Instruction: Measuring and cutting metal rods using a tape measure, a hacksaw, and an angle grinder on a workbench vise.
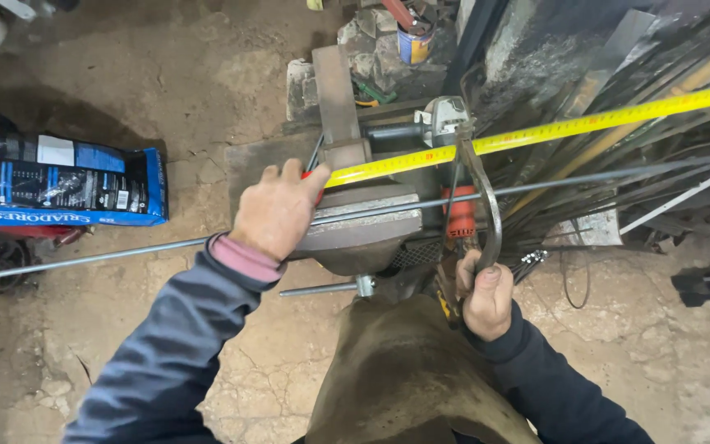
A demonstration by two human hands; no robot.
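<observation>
You stand over a grey vise (363,230) in a dusty workshop. The floor (207,74) is cracked, dirty concrete with small stones in it.

Your left hand (277,210) rests on the vise at 9 o'clock from its middle. It is closed on the red case of a yellow tape (552,129). The tape runs out from your hand toward 2 o'clock, over a heap of metal bars (659,189).

A long thin rod (125,253) lies across the vise. It goes from 8 o'clock, far out over the floor, to 2 o'clock, into the heap. It passes just under your left hand.

Your right hand (486,300) is at 4 o'clock from the vise. It is closed tight on the handle of a hacksaw (482,197). The saw frame curves up from your fist toward 12 o'clock and crosses the rod and the tape.

A grinder (429,125) lies just behind the vise at 12 o'clock. Further back stands a small tin (414,43) among bits of scrap.

A blue and black bag (59,181) lies on the floor at 9 o'clock, well apart from the vise.

At 6 o'clock you see your brown apron (404,370) and your dark sleeves.
</observation>
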